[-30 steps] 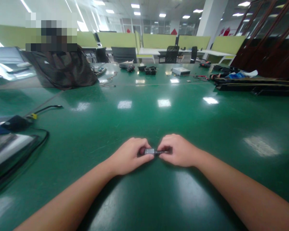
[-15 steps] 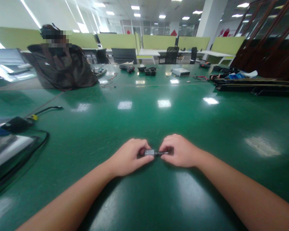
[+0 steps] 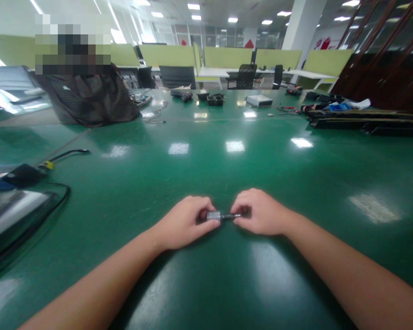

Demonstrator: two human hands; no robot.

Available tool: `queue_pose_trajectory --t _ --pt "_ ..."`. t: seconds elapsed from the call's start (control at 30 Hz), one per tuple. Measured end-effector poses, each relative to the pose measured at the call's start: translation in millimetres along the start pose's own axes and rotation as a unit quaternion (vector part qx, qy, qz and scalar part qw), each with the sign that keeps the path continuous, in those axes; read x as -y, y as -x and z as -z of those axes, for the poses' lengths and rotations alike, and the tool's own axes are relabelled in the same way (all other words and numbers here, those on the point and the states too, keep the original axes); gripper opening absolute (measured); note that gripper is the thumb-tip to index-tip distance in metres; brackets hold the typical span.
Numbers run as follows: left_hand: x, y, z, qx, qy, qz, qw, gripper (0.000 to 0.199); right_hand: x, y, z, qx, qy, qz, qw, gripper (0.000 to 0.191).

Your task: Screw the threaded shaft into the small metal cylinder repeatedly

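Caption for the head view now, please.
Left hand and right hand hold opposite ends of a small metallic, dark-shafted object above a glossy green tabletop.

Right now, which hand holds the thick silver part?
The left hand; its thumb and finger hold the silver cylinder, while the right hand is at the thin dark shaft.

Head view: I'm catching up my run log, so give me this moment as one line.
left hand: holds silver cylinder | right hand: at dark shaft | below: green tabletop
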State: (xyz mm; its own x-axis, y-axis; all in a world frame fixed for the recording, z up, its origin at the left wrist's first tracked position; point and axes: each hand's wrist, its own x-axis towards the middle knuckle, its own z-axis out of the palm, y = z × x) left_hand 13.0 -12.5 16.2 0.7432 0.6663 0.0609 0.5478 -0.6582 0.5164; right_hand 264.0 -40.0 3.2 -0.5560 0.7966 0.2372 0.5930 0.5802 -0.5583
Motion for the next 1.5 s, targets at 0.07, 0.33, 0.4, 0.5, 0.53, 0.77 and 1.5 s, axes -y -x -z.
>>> queue_pose_trajectory --t 0.07,0.33,0.4,0.5,0.53,0.77,1.5 --pt "0 0 -0.4 -0.001 0.003 -0.001 1.0 0.024 -2 1 3 0.008 -0.001 -0.003 1.0 0.007" --pt "3 4 -1.1 -0.001 0.0 0.007 1.0 0.024 -26 7 25 0.059 -0.058 -0.141 0.987 0.014" --pt "3 5 -0.9 -0.004 0.0 0.006 1.0 0.025 -28 7 27 0.063 -0.072 -0.141 0.985 0.014" --pt "2 6 -0.1 -0.009 0.0 0.004 1.0 0.025 -24 7 25 0.065 -0.083 -0.135 0.985 0.013" --pt "2 6 0.2 -0.009 0.0 0.003 1.0 0.025 -23 7 25 0.067 -0.085 -0.131 0.985 0.013" --pt "4 5 -0.7 -0.012 -0.002 0.001 1.0 0.024 -14 3 12 0.057 -0.117 -0.115 0.985 0.016" --pt "5 -1 -1.3 -0.023 0.005 -0.003 1.0 0.019 5 -10 -15 -0.033 -0.083 -0.026 0.996 0.02"
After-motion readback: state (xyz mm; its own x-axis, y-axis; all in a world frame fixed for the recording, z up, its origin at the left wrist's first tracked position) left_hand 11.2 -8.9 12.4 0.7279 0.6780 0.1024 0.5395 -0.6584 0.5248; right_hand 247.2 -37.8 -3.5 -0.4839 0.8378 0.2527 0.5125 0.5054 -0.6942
